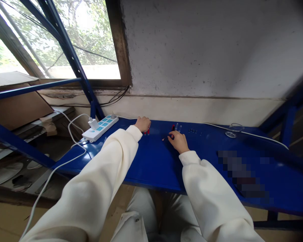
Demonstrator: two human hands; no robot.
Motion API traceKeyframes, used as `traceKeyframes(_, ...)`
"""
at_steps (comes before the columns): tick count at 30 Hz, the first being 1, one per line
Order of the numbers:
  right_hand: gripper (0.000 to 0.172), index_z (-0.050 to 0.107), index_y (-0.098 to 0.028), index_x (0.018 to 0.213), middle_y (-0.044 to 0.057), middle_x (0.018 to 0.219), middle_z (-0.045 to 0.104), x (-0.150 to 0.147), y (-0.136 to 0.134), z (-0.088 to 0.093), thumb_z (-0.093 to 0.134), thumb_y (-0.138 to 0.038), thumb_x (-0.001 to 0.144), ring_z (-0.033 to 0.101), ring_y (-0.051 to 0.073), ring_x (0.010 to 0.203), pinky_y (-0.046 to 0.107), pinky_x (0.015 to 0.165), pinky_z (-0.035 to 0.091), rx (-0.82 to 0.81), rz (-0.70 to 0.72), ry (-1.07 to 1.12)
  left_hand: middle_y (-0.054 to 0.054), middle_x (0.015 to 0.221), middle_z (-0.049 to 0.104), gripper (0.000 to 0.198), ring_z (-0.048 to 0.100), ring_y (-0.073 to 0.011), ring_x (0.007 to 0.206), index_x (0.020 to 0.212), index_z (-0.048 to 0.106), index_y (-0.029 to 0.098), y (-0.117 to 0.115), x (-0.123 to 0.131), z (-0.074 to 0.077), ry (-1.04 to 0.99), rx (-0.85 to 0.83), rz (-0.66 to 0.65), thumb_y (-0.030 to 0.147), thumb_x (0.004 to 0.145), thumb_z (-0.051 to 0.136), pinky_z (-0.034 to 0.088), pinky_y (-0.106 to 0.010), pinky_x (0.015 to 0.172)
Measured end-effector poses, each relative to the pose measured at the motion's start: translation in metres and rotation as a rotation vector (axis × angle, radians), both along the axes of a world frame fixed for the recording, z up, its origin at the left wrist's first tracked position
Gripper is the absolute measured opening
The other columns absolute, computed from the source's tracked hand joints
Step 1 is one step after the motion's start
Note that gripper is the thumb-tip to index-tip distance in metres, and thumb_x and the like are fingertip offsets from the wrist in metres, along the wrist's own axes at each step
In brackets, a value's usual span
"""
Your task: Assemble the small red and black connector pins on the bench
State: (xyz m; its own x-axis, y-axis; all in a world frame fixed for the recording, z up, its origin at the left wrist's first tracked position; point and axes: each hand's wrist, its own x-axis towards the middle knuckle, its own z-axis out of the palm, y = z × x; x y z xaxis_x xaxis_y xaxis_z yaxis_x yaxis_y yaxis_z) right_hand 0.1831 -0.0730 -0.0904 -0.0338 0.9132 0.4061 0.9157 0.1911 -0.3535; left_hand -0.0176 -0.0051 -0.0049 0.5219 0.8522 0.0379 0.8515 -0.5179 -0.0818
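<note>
Both my arms, in cream sleeves, reach across a blue metal bench (pixel 154 164). My left hand (pixel 142 123) is curled into a loose fist near the back edge, resting on small red pieces (pixel 146 133) that are mostly hidden under it. My right hand (pixel 178 140) lies palm down with its fingers bent and pinched on a small dark red piece (pixel 171 136). Just beyond it stand small clear and red parts (pixel 176 127), and a row of tiny dark parts (pixel 195 131) lies to the right.
A white power strip (pixel 100 128) with a plugged-in charger and white cables sits at the bench's left end. A clear glass dish (pixel 233 130) and a thin white cable lie at the back right. Blue rack struts, a window and cardboard are on the left.
</note>
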Motion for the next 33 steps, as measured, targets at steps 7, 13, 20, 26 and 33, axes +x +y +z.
traceKeyframes(7, 0.021, 0.06, -0.018, 0.091, 0.006, 0.086, 0.061, 0.007, 0.002, -0.002, 0.047, -0.025, 0.077, 0.055, 0.017, 0.08, 0.028, 0.065, 0.033, -0.083, -0.131, -0.042, -0.007, 0.095, 0.06, 0.01, 0.048, -0.0224, 0.096, 0.075, 0.06, 0.017, 0.002, 0.0, -0.002, 0.01, -0.016, 0.014, 0.015, 0.066, 0.056, 0.03, -0.039, 0.084)
traceKeyframes(13, 0.023, 0.063, -0.016, 0.089, 0.012, 0.093, 0.06, 0.012, 0.001, -0.001, 0.045, -0.026, 0.078, 0.053, 0.024, 0.09, 0.032, 0.067, 0.036, -0.139, -0.246, -0.094, -0.009, 0.102, 0.058, 0.02, 0.047, -0.0243, 0.101, 0.09, 0.058, 0.017, 0.002, 0.001, 0.0, -0.02, -0.002, -0.003, 0.017, 0.07, 0.055, 0.031, -0.04, 0.085)
traceKeyframes(20, 0.027, 0.062, -0.015, 0.097, 0.017, 0.099, 0.056, 0.012, -0.001, -0.002, 0.046, -0.027, 0.078, 0.048, 0.028, 0.098, 0.038, 0.073, 0.036, -0.123, -0.316, -0.096, -0.009, 0.112, 0.053, 0.03, 0.046, -0.0215, 0.106, 0.109, 0.051, 0.02, -0.02, 0.035, -0.011, -0.23, 0.09, -0.207, 0.021, 0.082, 0.04, 0.031, -0.037, 0.088)
traceKeyframes(26, 0.035, 0.058, -0.016, 0.107, 0.016, 0.114, 0.054, 0.01, 0.0, -0.007, 0.044, -0.031, 0.079, 0.044, 0.03, 0.106, 0.044, 0.079, 0.034, -0.155, -0.316, -0.077, -0.011, 0.127, 0.041, 0.053, 0.04, -0.0259, 0.112, 0.135, 0.02, 0.024, -0.031, 0.075, -0.051, -0.301, -0.012, -0.142, 0.023, 0.083, 0.035, 0.034, -0.044, 0.088)
traceKeyframes(33, 0.04, 0.052, -0.017, 0.117, 0.015, 0.128, 0.044, 0.01, 0.005, -0.014, 0.039, -0.033, 0.083, 0.034, 0.029, 0.12, 0.051, 0.09, 0.027, -0.183, -0.312, -0.026, -0.011, 0.131, 0.035, 0.058, 0.039, -0.026, 0.11, 0.136, 0.018, 0.026, -0.027, 0.097, -0.079, -0.323, 0.015, -0.065, 0.016, 0.081, 0.035, 0.035, -0.043, 0.085)
